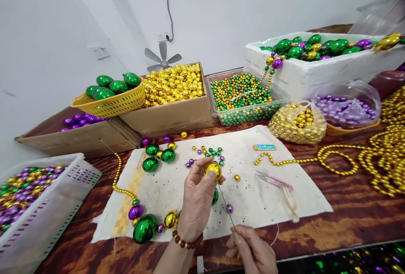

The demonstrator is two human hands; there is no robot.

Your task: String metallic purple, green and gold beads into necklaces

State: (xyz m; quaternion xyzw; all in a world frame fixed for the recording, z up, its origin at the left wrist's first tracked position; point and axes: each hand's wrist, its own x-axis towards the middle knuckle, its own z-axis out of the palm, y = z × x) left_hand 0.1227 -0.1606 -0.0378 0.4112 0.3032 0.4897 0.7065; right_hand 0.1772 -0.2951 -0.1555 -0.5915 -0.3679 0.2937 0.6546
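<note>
My left hand [199, 198] pinches a shiny gold bead [213, 171] above the white cloth [247, 198]. In my right hand [253, 248] is a long thin needle [226, 202], its far end meeting the underside of the gold bead. Whether the tip is inside the hole, I cannot tell. A bead string lies at the left, with a large green bead [145, 228], a purple bead [136, 211] and small gold beads [118, 177]; it runs behind my left wrist. Loose small green and purple beads [213, 152] lie beyond my left hand. A purple bead [229, 208] sits beside the needle.
Pink-handled thread snips [274, 179] lie right on the cloth. Gold bead strands [387, 156] pile at the far right. Behind stand a carton of gold beads [167, 114], a clear bin [247, 111] and a foam box [310, 76]. A white basket [63, 198] stands left.
</note>
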